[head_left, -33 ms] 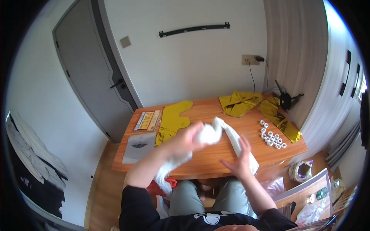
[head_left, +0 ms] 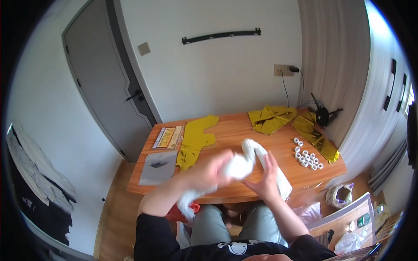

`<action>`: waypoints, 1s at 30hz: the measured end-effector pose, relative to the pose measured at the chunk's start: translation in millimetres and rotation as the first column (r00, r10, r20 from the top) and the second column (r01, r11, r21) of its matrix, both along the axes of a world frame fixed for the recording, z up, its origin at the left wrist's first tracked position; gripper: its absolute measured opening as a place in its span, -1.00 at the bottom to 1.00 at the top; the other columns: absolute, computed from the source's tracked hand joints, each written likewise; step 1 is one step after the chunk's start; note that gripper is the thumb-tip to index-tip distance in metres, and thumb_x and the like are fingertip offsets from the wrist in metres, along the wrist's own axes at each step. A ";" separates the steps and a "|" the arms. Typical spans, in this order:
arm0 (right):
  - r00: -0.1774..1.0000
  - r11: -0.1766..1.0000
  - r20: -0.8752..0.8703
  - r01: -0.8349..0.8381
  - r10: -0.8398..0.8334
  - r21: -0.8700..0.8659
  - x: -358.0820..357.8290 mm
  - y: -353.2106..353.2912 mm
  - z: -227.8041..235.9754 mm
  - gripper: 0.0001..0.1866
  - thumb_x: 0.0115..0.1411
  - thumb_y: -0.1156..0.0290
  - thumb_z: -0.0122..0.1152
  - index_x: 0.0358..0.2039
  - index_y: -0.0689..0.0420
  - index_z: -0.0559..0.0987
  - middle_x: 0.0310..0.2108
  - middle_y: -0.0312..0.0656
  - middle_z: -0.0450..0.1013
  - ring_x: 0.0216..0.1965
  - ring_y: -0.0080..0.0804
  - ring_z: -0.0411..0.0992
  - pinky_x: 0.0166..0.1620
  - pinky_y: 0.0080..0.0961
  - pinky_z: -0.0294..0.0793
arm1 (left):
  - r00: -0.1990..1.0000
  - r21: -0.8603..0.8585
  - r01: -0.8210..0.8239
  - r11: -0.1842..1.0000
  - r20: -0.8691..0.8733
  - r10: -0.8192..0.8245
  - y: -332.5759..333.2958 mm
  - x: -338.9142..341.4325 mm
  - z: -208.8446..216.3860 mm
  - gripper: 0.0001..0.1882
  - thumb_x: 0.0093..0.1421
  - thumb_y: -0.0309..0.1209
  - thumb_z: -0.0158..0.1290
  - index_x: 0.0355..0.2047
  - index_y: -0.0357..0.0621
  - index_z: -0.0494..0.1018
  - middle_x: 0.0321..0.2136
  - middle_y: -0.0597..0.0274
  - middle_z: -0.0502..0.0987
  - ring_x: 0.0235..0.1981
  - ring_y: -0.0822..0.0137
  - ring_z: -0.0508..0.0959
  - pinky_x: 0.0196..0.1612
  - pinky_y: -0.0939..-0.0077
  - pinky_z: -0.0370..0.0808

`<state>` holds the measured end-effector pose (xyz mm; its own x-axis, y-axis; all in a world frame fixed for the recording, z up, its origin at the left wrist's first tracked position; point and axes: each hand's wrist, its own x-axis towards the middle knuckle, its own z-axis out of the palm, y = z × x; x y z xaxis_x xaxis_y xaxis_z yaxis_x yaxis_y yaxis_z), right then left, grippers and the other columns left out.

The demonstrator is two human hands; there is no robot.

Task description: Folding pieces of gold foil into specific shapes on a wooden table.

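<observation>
In front of my chest, my left hand [head_left: 209, 168] is closed around a bunched length of soft white material [head_left: 239, 166], blurred by motion; I cannot tell if it is cloth or thin plastic. One end trails under my left forearm over the table's front edge. The other part loops up, then runs down to the right along the table. My right hand [head_left: 266, 185] is open, thumb and fingers apart, beside that right-hand stretch. Whether its fingers touch the material is unclear.
On the wooden table [head_left: 226, 126] lie gold foil pieces [head_left: 196, 139], a printed card [head_left: 169, 137], a grey sheet [head_left: 157, 167] and several small white rings [head_left: 305, 157]. A black router [head_left: 322, 115] stands at the back right. A chair [head_left: 342, 217] holds bottles and bags.
My right hand has shifted slightly up and left, closer to the bunched white material. My left hand and that bundle have dropped a little lower. The camera view has tilted slightly.
</observation>
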<state>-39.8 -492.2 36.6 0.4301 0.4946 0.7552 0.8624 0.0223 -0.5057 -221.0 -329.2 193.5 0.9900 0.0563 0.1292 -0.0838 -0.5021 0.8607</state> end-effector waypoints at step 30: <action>0.938 0.482 -0.344 -0.283 -0.042 -0.830 22.4 -220.1 -142.1 -0.47 0.19 0.15 0.39 0.10 0.19 0.57 0.01 0.12 0.55 0.07 0.06 0.51 0.12 -0.16 0.49 | 0.893 0.202 -0.313 0.928 -0.270 0.360 -17.8 -175.8 -255.4 -0.36 0.10 -0.40 0.36 0.20 -0.20 0.45 0.14 -0.05 0.54 0.12 0.06 0.57 0.17 0.23 0.51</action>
<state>-17.4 -712.4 -105.5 0.4147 0.8815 -0.2259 0.7015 -0.4679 -0.5375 -396.8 -347.0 -61.9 0.9083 0.3961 -0.1346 0.3608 -0.5790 0.7311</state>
